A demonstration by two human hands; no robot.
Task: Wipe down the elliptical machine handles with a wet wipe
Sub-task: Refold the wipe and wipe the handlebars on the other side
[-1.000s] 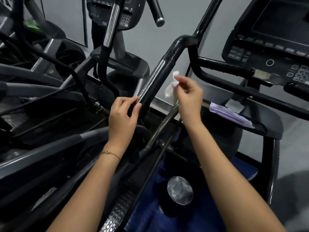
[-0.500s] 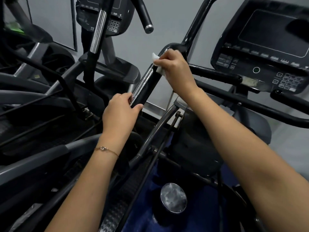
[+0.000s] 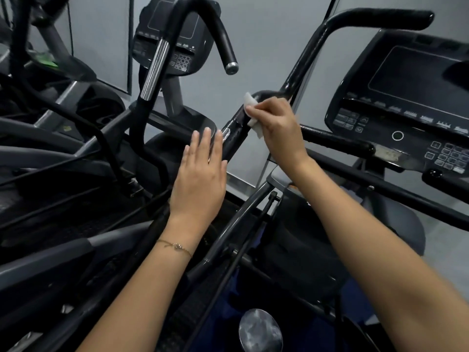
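Centrally, the wipe (image 3: pixel 251 111) is a small white sheet, judged light, limp and damp, so it is best pinched in a fold and pressed flat to the metal rather than dragged by a corner. It lies wrapped over the handle (image 3: pixel 234 132) just below the handle's bend, with one corner sticking up and a flap hanging under the palm. The handle's long axis runs from lower left to upper right, rising past the bend to a horizontal grip at the top right; the tube is judged stiff, with a glossy, probably slippery coat. The right hand (image 3: pixel 275 123) is clamped on the wipe against the tube. The left hand (image 3: pixel 200 174) is spread flat with fingers apart, holding nothing, beside the lower handle. A console (image 3: pixel 406 97) stands to the right.
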